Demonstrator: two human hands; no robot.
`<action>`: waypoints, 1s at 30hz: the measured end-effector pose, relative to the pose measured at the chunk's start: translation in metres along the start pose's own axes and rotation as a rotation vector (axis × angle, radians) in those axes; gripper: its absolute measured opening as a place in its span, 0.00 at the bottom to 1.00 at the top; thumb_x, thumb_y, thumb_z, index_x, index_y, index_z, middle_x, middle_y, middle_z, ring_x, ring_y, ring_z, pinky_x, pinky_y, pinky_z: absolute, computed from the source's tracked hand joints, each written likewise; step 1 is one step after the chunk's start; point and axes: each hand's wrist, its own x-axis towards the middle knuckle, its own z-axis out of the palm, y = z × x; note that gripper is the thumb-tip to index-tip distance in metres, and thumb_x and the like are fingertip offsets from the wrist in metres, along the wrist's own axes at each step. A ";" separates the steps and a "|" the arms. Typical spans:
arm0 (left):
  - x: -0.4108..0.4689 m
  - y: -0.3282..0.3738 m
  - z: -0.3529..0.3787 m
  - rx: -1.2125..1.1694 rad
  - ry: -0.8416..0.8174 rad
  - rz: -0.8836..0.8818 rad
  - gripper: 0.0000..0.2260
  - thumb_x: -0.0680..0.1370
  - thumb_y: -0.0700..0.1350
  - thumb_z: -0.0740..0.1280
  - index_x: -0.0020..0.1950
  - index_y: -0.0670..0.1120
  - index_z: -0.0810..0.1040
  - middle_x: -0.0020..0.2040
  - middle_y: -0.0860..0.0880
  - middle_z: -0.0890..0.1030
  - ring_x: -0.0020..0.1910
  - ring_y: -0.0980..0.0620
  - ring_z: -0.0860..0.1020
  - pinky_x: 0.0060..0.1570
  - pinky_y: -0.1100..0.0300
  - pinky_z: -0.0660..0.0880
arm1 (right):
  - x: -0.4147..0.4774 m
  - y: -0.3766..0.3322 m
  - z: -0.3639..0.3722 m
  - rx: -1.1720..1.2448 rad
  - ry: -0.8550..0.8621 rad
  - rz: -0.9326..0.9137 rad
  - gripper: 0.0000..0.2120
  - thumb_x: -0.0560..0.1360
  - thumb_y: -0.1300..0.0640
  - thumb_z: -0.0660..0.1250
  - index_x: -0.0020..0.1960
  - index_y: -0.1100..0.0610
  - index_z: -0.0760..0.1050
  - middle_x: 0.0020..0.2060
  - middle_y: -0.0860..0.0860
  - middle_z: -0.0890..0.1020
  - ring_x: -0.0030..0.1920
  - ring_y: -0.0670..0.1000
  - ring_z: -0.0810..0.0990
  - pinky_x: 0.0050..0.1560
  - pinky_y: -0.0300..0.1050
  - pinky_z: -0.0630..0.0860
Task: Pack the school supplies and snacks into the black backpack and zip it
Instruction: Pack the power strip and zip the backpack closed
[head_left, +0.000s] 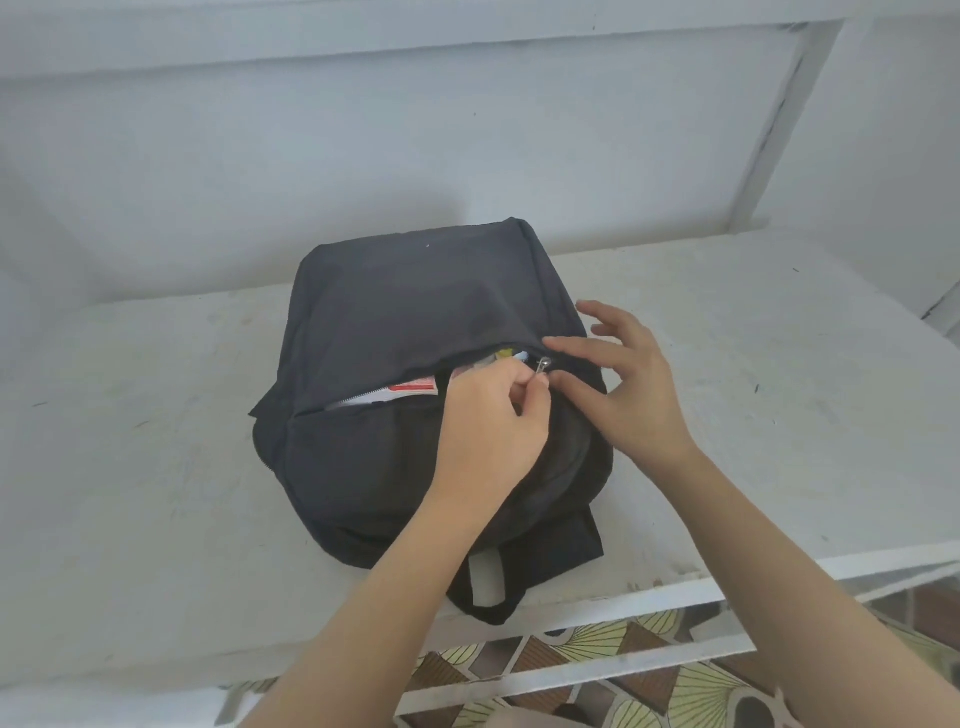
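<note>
The black backpack (415, 312) lies flat in the middle of the white table (156, 467), its main opening still gaping along most of its length. A red and white packet (413, 385) and a yellow item (503, 355) sit right at the lip of that opening. The left hand (488, 415) pinches the small metal zipper pull (544, 365) between thumb and forefinger. The right hand (628, 395) is spread, its straight fingers (576, 345) pressing the cloth just beside the slider.

The likely trouble is the slider snagging on the loose upper flap or on the packet's edge as it runs left. If the right hand lets the cloth go slack, the teeth may misalign and jam.
</note>
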 end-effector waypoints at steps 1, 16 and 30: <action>-0.001 -0.002 -0.002 0.018 0.002 0.004 0.07 0.76 0.43 0.67 0.38 0.43 0.80 0.32 0.52 0.78 0.31 0.59 0.74 0.44 0.68 0.72 | 0.001 0.002 0.001 -0.038 -0.001 -0.034 0.12 0.71 0.57 0.73 0.53 0.47 0.81 0.64 0.45 0.72 0.61 0.48 0.71 0.61 0.49 0.72; -0.010 -0.027 -0.037 0.193 0.077 0.049 0.13 0.76 0.41 0.66 0.31 0.48 0.70 0.24 0.57 0.68 0.30 0.53 0.73 0.34 0.64 0.70 | 0.001 0.006 0.007 -0.161 0.092 -0.143 0.07 0.69 0.53 0.70 0.46 0.51 0.84 0.59 0.52 0.79 0.54 0.54 0.78 0.56 0.61 0.72; -0.025 -0.051 -0.082 0.334 0.184 -0.025 0.09 0.75 0.45 0.68 0.35 0.46 0.75 0.30 0.55 0.75 0.29 0.58 0.73 0.32 0.66 0.71 | 0.016 -0.036 0.033 -0.375 -0.157 -0.524 0.21 0.68 0.45 0.71 0.61 0.45 0.78 0.69 0.54 0.71 0.66 0.57 0.70 0.67 0.64 0.60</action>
